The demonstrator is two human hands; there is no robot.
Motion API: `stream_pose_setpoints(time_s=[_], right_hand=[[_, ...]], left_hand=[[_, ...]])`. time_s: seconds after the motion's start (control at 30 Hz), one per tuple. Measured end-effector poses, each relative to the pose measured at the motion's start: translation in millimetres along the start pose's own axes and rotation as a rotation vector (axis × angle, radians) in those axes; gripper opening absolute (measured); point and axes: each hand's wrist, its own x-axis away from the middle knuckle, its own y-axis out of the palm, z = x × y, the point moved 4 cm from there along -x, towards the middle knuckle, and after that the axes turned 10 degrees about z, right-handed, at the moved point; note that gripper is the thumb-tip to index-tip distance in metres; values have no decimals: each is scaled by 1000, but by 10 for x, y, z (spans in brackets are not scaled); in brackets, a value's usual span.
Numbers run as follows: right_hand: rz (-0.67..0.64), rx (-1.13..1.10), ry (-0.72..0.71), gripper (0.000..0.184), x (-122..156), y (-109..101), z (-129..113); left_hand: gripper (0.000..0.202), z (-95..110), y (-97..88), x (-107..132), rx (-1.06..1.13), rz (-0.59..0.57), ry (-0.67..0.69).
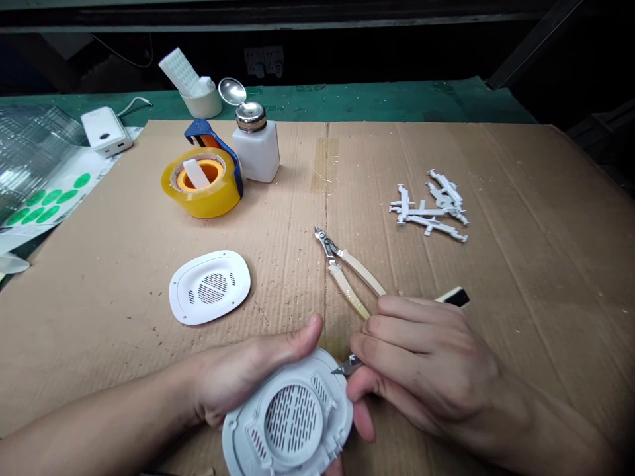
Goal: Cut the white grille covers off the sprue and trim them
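Note:
My left hand (243,373) grips a white plastic oval grille cover (292,423) by its edge, with the slotted inner side facing up. My right hand (426,363) holds a hobby knife (350,365), its small blade pointing left against the rim of the cover, and its dark end (459,297) sticking out past my knuckles. Just above my hands lie flush cutters (347,268) with cream handles. A second white slotted cover (209,287) rests on the cardboard to the left. Several white plastic parts on sprues (429,206) lie to the upper right.
A cardboard sheet (421,198) covers a green mat (347,102). At the back stand a yellow tape roll (201,188), a white pump bottle (255,151), a white cup (201,102) and a white power adapter (106,130). A green-dotted sticker sheet (47,205) lies at the left.

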Motion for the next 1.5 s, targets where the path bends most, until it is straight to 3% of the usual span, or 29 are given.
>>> stream_pose_setpoints(time_s=[0.17,0.37,0.6,0.73,1.03,1.13,1.27,1.37,1.5], right_hand=[[7,7,3,28,-22,-20,18],[6,-118,127,24,-30,-92,25],[28,-93,267,21,-51,-69,23],[86,-32,296,23,-71,-17,29],[146,85,244,28,-68,34,12],[177,133,218,26,-53,-19,28],[231,264,354,26,-33,-117,158],[238,360,481,33,10,-190,320],[169,512,469,39,106,-260,549]], left_hand=[[97,-7,6,-9,60,-45,-24],[101,-3,-53,18,53,75,31],[104,-1,-20,-18,63,-76,31],[105,20,-33,-43,53,-98,55],[116,-34,-31,-126,50,-274,1],[107,12,3,-75,36,-288,-7],[88,73,34,18,22,-291,-3],[89,67,26,8,43,-278,-2],[100,92,24,30,-7,-262,50]])
